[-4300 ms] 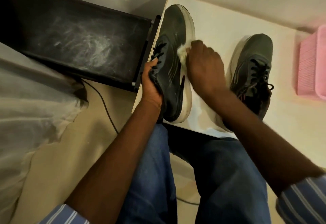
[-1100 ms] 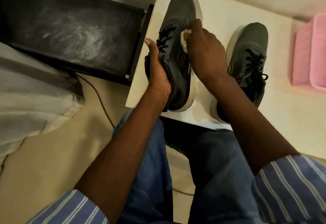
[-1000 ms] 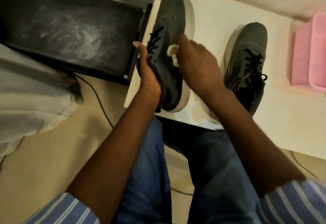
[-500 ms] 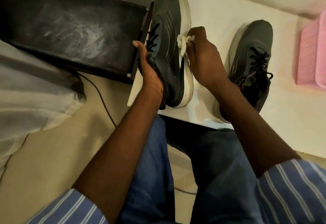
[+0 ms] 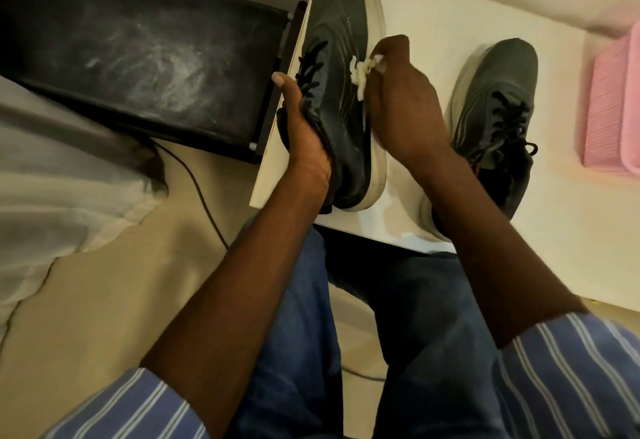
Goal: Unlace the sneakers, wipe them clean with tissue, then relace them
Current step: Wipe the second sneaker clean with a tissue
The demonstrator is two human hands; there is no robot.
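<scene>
Wiping stage in progress on the left sneaker, laces not removed

The left hand (image 5: 304,134) grips the left sneaker (image 5: 341,92) at its collar, tilting it on the table (image 5: 433,16) edge; the right hand (image 5: 398,99) pinches a wad of tissue (image 5: 360,70) against the shoe's side. Laces appear threaded on both shoes, though the view is dim. The right sneaker (image 5: 498,99) stands well apart, apparently not yet wiped; unlacing and relacing seem outstanding

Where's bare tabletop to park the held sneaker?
Free: white table between held sneaker and second sneaker, beyond the right hand; also between the second sneaker and the pink basket. Crowded: left table edge, under left hand.
</scene>
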